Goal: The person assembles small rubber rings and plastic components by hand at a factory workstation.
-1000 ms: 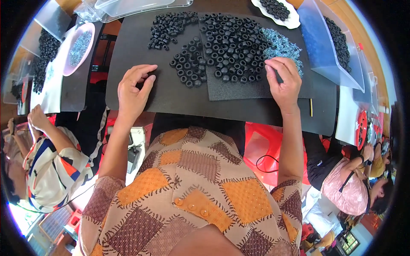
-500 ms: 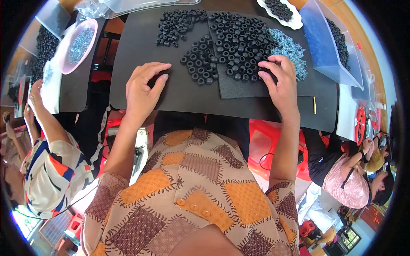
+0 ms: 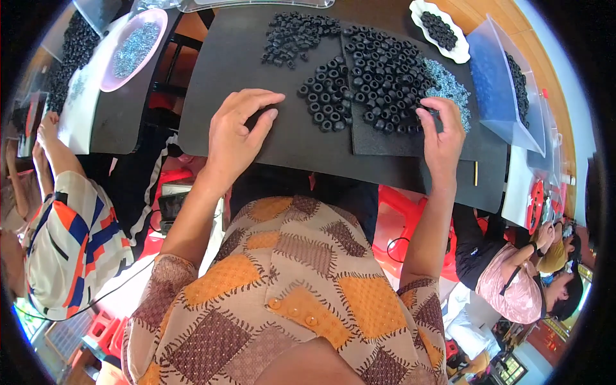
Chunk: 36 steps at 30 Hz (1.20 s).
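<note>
My left hand (image 3: 240, 131) hovers over the dark table mat, left of the black beads, thumb and forefinger apart and nothing between them. At the right edge of the large pile of black ring-shaped beads (image 3: 385, 77), my right hand (image 3: 446, 138) has its fingers bent and a small gap between thumb and forefinger; I see nothing held there. Between my hands lies a smaller cluster of black beads (image 3: 327, 96). Farther back are small black beads (image 3: 295, 38). Pale blue small beads (image 3: 449, 83) are spread just beyond my right fingers.
A white scalloped dish (image 3: 420, 13) of black beads stands at the far right, beside a clear plastic bin (image 3: 494, 96). A thin yellowish stick (image 3: 476, 173) lies near the right table edge. Left, another table holds a pink-rimmed bowl (image 3: 106, 80) of blue beads. People sit on both sides.
The view has shifted, so the table and beads appear farther right and slightly lower. My right thumb and forefinger have come closer together. My left hand keeps its spread shape.
</note>
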Tool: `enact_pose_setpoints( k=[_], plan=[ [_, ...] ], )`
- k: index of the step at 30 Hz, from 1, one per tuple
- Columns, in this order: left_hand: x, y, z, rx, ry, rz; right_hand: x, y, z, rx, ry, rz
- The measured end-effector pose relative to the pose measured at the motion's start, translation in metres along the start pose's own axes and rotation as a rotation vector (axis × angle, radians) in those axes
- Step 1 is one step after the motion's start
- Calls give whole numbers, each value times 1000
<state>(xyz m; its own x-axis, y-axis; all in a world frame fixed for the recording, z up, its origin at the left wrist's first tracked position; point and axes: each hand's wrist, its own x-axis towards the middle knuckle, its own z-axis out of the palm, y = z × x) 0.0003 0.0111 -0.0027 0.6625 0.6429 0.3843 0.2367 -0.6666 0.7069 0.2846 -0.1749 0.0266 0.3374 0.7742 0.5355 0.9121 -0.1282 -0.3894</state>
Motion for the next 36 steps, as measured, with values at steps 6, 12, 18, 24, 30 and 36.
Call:
enact_pose_setpoints(
  k=[6,12,18,24,30,36],
  plan=[
    [-15,35,8,-548,-169,-64,-3,-72,19,353,56,-82],
    [-11,36,29,-1095,-413,-355,-18,-107,48,395,26,-231],
    [-14,22,18,-1038,-321,-427,-26,-68,22,253,108,-52],
    [-14,20,23,-1052,-265,-370,-36,27,-22,-13,190,287],
    [-17,19,26,-1010,-321,-373,-19,40,-3,-107,77,351],
    [-19,10,25,-1125,-327,-375,-17,45,4,-138,67,353]
  ],
)
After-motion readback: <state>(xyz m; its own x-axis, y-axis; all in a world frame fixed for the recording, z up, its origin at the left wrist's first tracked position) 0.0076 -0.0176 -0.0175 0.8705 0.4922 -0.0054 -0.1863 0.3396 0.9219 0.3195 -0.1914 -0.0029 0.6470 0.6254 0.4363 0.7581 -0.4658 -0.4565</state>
